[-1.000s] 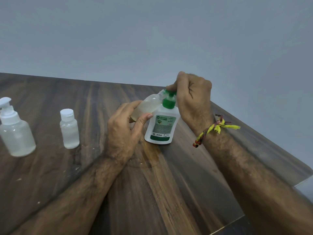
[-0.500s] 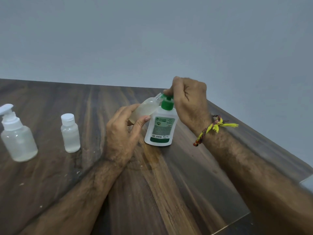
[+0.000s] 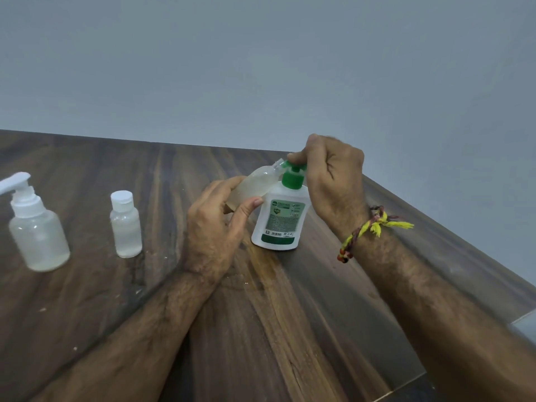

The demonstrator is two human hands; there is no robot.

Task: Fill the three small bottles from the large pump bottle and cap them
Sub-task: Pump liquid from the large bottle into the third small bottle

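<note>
The large white pump bottle (image 3: 280,221) with a green pump head stands on the wooden table (image 3: 290,329). My right hand (image 3: 330,175) curls over the green pump head from above. My left hand (image 3: 214,224) grips a small clear bottle (image 3: 258,181), tilted with its open mouth against the pump spout. Pale liquid shows inside it. A small capped bottle (image 3: 125,224) stands upright to the left. Further left stands a rounder clear bottle (image 3: 36,227) with a white pump top.
The table's right edge (image 3: 452,227) runs diagonally close behind my right wrist, which wears a yellow and red thread band (image 3: 368,230). A plain grey wall rises behind the table. Small specks dot the wood at the left.
The view has drifted slightly and the bottles sit lower in the frame. My right hand stays on the pump head and my left hand keeps the small bottle at the spout.
</note>
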